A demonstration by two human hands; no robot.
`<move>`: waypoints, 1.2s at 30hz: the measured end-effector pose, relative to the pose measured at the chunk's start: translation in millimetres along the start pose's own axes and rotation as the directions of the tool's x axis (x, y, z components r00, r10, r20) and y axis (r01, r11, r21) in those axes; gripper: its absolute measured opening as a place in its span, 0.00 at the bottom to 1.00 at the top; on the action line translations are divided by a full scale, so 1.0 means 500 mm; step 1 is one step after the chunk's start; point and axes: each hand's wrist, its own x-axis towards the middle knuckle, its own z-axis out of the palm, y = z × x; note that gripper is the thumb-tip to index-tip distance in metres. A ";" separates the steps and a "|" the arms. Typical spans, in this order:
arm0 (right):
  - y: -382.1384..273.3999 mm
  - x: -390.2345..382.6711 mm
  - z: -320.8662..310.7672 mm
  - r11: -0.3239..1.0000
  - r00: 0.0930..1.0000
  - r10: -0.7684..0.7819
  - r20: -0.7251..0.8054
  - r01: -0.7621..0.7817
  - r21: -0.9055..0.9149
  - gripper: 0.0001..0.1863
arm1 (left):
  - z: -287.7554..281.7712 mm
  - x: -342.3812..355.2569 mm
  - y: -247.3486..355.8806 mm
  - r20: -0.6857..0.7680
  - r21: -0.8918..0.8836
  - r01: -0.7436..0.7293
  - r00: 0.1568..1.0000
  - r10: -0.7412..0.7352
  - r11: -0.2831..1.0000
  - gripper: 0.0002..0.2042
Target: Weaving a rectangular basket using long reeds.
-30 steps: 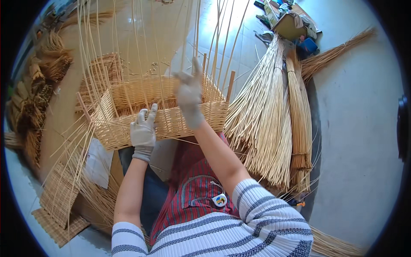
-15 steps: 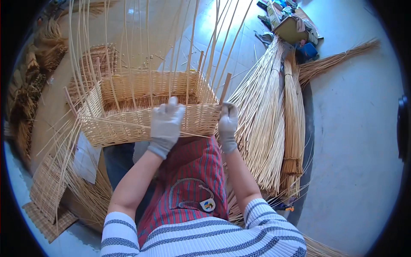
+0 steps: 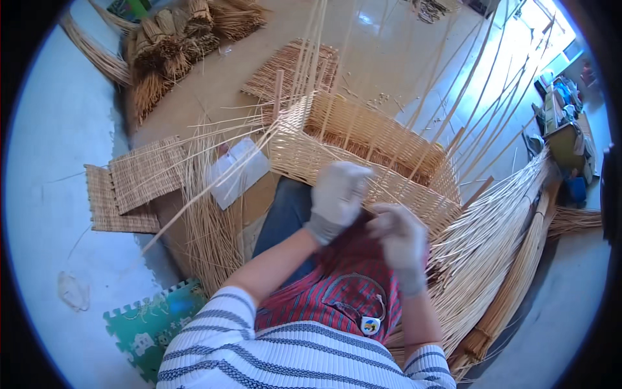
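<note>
A rectangular wicker basket (image 3: 299, 153), partly woven, leans over my lap with long upright stakes rising from its walls. Short wooden posts (image 3: 278, 91) stick up at its corners. My left hand (image 3: 338, 198), in a pale glove, is closed against the near wall; what its fingers hold is hidden. Close beside it, lower and to the right, my right hand (image 3: 400, 243) is also gloved. Its fingers are bent toward the left hand but smeared by motion. Loose weaving strands (image 3: 243, 133) stick out from the left corner.
Bundles of pale wicker rods (image 3: 483, 243) lie on the right. Flat woven panels (image 3: 146, 172) rest at the left, near loose rods (image 3: 210, 227) and a white sheet (image 3: 238, 172). Another woven panel (image 3: 295, 71) lies beyond the basket. A green foam mat (image 3: 152, 321) is at lower left.
The view has swung left, so the basket appears farther right. My right hand has left the basket's right corner post and come in beside my left hand.
</note>
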 end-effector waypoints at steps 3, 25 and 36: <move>0.091 0.065 0.081 0.848 0.984 0.161 -0.076 -0.178 -0.499 0.16 | -0.097 -0.058 -0.185 -0.276 0.253 0.378 0.911 -0.308 0.891 0.15; 0.222 0.279 0.186 0.912 0.829 -0.400 -0.392 0.316 -0.261 0.10 | -0.182 -0.035 -0.251 0.155 0.376 -0.093 0.987 0.036 0.922 0.29; 0.196 0.295 0.128 0.895 0.850 -0.232 -0.473 0.378 0.239 0.11 | -0.175 -0.017 -0.311 0.223 0.445 -0.194 0.970 0.101 0.875 0.34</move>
